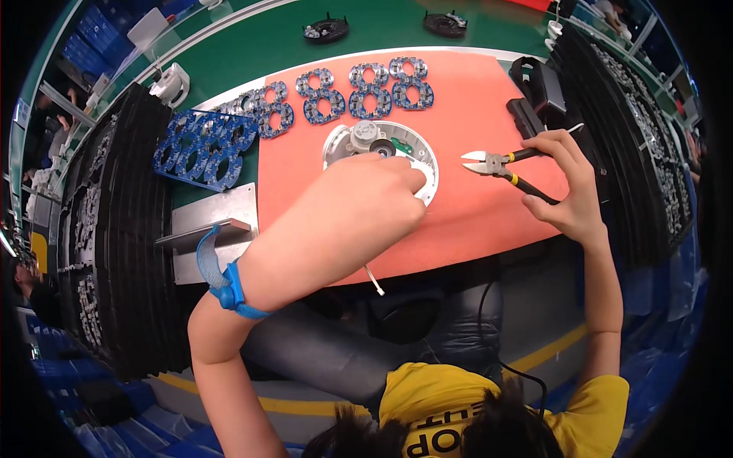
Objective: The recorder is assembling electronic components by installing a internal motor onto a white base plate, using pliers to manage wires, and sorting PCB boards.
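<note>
A white round housing [334,140] lies on the orange mat, with a motor-like part [366,133], a dark round part and a bit of green circuit board inside it. My left hand [374,195] reaches across it, closed, with its fingertips bent down at the housing's right side. What those fingers grip is hidden beneath the hand. To the right, my right hand [569,187] holds diagonal cutters [495,163] by their black and yellow handles. The cutter jaws are spread and point left toward the housing, apart from it. A white cable end [374,279] sticks out below my left forearm.
Several blue figure-eight circuit boards [370,90] line the mat's back edge, with a joined panel [206,150] at left. A metal bracket [210,233] sits left of the mat. Tall stacks of black trays [126,229] flank both sides. Black round parts [325,30] lie on the green surface behind.
</note>
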{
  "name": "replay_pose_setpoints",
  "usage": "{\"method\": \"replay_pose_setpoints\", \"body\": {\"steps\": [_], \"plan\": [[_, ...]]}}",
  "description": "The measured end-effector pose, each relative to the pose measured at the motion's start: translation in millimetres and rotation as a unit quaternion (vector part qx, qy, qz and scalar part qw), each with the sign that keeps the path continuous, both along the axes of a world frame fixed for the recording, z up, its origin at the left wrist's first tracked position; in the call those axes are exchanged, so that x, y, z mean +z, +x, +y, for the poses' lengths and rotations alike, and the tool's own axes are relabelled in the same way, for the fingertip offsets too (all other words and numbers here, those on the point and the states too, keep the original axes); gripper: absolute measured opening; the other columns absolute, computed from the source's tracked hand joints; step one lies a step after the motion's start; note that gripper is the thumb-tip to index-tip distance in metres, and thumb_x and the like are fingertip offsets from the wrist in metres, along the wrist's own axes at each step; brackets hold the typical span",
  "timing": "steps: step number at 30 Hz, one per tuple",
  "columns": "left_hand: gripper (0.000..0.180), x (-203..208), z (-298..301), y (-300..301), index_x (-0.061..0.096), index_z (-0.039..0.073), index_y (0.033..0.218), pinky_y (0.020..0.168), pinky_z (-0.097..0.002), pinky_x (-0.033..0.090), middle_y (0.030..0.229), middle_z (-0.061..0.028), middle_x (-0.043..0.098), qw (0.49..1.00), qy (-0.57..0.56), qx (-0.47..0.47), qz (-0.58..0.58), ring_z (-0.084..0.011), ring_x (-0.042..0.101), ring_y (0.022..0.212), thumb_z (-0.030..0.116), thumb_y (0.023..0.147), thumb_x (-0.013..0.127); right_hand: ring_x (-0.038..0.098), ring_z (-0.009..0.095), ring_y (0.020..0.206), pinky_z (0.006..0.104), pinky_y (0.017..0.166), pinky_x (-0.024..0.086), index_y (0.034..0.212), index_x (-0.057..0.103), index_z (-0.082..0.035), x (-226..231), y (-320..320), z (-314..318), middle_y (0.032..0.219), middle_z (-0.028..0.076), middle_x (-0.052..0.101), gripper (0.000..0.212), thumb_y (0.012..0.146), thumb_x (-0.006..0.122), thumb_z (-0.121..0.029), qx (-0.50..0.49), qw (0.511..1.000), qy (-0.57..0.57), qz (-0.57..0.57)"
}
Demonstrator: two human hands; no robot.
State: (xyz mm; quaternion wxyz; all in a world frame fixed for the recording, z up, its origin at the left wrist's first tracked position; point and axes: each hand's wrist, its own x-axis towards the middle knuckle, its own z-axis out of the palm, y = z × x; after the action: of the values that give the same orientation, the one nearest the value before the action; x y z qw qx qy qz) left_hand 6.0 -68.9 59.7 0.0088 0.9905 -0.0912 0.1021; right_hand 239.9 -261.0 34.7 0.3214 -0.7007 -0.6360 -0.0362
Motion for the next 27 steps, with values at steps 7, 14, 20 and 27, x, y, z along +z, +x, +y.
{"method": "replay_pose_setpoints", "body": {"steps": [7,14,20,27], "plan": [[0.011,0.8,14.1,-9.3,0.061,0.003,0.079,0.057,-0.0361,0.046,0.070,-0.0106,0.058,0.973,-0.228,0.046,-0.005,-0.0281,0.059,0.063,0.007,0.075,0.070,0.059,0.027,0.091,0.0351,0.082,0.047,0.105,0.061,0.000,4.7,-21.9,4.2,0.099,0.012,0.056,0.057,0.054,0.073,-0.022,0.049,0.999,-0.009,-0.009],[0.014,-12.8,9.2,-1.7,0.062,0.002,0.080,0.058,-0.0357,0.047,0.068,-0.0107,0.059,0.964,-0.257,0.044,0.051,-0.0287,0.059,0.062,0.012,0.076,0.071,0.060,0.027,0.090,0.0341,0.079,0.048,0.104,0.062,0.001,1.4,-17.7,6.4,0.098,0.013,0.056,0.057,0.055,0.075,-0.026,0.079,0.997,0.002,-0.003],[0.010,-14.9,5.6,0.7,0.060,0.001,0.078,0.057,-0.0361,0.048,0.067,-0.0133,0.059,0.968,-0.245,0.062,-0.003,-0.0292,0.060,0.062,0.008,0.078,0.067,0.058,0.023,0.084,0.0319,0.071,0.044,0.104,0.060,0.005,1.3,-9.9,-2.8,0.095,0.014,0.056,0.068,0.064,0.065,-0.050,0.054,0.997,0.044,0.035],[0.010,-2.2,19.3,-11.7,0.057,0.000,0.078,0.055,-0.0270,0.048,0.063,-0.0084,0.058,0.945,-0.297,0.131,-0.028,-0.0159,0.059,0.056,0.004,0.076,0.065,0.060,0.028,0.091,0.0356,0.079,0.048,0.106,0.061,-0.001,8.2,-27.3,14.2,0.100,0.012,0.057,0.055,0.058,0.077,-0.023,0.092,0.995,-0.025,-0.022]]}}
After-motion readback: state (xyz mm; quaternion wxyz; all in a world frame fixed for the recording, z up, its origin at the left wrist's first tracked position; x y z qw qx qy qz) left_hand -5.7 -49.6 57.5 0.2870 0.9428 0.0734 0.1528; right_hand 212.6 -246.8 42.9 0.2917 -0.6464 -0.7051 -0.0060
